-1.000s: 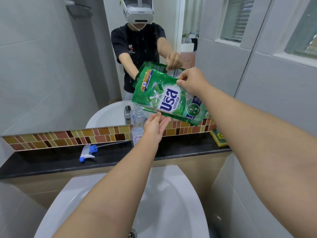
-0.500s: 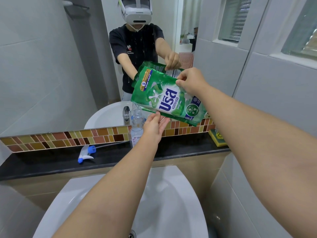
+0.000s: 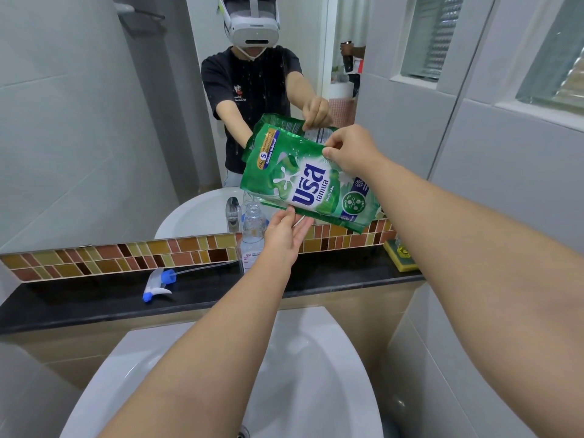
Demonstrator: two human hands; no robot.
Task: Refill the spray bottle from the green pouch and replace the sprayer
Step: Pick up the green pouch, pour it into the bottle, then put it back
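Head view: the green pouch is being pinched at its upper edge by the right hand, while its lower edge is being supported by the left hand, fingers nearly straight. The pouch is being tilted, its low corner just above the uncapped spray bottle on the black ledge. Pouring is best done slowly, the corner being kept over the neck. The sprayer is lying on the ledge, apart.

Right hand pinches the tilted green pouch above the spray bottle, seemingly pouring; left hand supports it.
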